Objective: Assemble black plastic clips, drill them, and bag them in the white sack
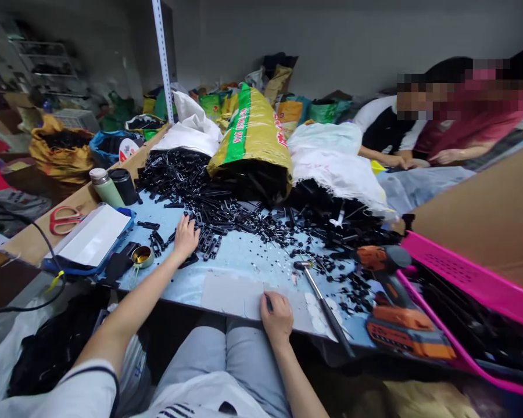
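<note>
My left hand (185, 236) reaches forward over the light blue table (248, 255), fingers spread flat on loose black plastic parts (209, 241) at the edge of a big pile (226, 203). My right hand (278, 316) rests near the table's front edge on a grey pad (230, 293), fingers curled around a small dark piece (268, 302) I cannot make out. A hammer (320, 299) lies just right of that hand.
An orange cordless drill (392, 302) and a pink crate (462, 284) sit at the right. Sacks (255, 133) spill black parts at the back. Bottles (113, 187), red scissors (63, 219), a white box (91, 238) and a small tin (142, 256) stand left. Other people (418, 128) sit far right.
</note>
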Demonstrator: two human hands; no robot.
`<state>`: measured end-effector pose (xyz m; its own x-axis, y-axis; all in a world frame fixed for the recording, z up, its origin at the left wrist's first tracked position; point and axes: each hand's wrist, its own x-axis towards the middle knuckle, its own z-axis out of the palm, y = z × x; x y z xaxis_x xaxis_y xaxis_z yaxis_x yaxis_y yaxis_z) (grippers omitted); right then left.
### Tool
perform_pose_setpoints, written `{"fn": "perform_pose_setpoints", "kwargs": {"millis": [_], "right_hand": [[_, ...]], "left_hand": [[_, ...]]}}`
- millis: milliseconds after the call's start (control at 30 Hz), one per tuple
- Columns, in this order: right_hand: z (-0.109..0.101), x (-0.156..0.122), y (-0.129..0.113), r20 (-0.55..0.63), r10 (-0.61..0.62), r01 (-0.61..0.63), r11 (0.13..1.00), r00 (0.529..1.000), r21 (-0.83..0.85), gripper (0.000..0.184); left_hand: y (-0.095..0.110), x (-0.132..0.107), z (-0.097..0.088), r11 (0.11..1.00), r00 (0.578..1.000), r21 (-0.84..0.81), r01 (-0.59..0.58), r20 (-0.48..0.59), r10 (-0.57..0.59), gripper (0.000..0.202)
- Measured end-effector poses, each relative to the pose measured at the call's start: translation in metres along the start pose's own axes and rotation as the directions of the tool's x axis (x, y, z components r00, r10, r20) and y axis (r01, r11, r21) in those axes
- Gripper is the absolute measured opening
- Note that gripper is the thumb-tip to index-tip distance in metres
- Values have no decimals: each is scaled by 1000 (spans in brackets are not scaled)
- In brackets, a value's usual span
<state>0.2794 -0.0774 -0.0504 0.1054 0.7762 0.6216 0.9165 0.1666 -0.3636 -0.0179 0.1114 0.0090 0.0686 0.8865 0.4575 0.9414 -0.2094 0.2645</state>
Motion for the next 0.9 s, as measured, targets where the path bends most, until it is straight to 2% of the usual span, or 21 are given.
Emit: {"fn": "perform_pose_setpoints", "kwargs": {"millis": [100, 200, 300, 400, 467, 533, 600, 667, 733, 800, 867, 900], "right_hand": [[0, 1, 4, 3, -15, 15, 1000, 1000, 8, 14], [0, 2, 8, 11, -24, 24, 999, 1000, 31, 11], [0, 3, 10, 38, -20, 18, 998, 999, 52, 10], [-1, 5, 9, 77, -28, 23, 998, 997, 63, 11], [-1, 6, 9, 97, -34, 28, 997, 995, 67, 11], [-2, 9, 9, 105, -43, 33, 995, 994, 94, 11], [-5, 19, 7, 85, -65, 51, 986, 994, 157, 12], [-10, 37, 1, 29, -94, 86, 973, 995, 212, 13], [-15, 65, -6, -13, -126, 126, 969, 992, 212, 16], [-13, 95, -14, 11, -178, 173, 969, 984, 174, 24], [-1, 120, -19, 99, -258, 243, 960, 961, 141, 38], [9, 128, -20, 171, -309, 287, 947, 936, 141, 43]], "left_hand": [[-19, 92, 19, 996, 996, 93, -16, 91, 8, 39], [-33, 154, 42, 987, 980, 132, -86, 190, 60, 43], [-39, 181, 63, 984, 967, 124, -130, 236, 98, 39], [-41, 185, 73, 980, 959, 136, -145, 265, 105, 29], [-41, 180, 69, 978, 960, 158, -138, 264, 93, 29], [-38, 170, 56, 974, 967, 191, -120, 245, 70, 31], [-31, 151, 36, 969, 982, 224, -108, 176, 69, 30], [-16, 121, 14, 957, 981, 225, -181, 111, 160, 28], [5, 81, -2, 920, 936, 173, -351, 103, 337, 28], [30, 38, -8, 860, 859, 64, -507, 124, 497, 32], [52, -1, -6, 810, 801, -67, -583, 118, 586, 33], [62, -16, -2, 795, 787, -123, -594, 116, 606, 33]]}}
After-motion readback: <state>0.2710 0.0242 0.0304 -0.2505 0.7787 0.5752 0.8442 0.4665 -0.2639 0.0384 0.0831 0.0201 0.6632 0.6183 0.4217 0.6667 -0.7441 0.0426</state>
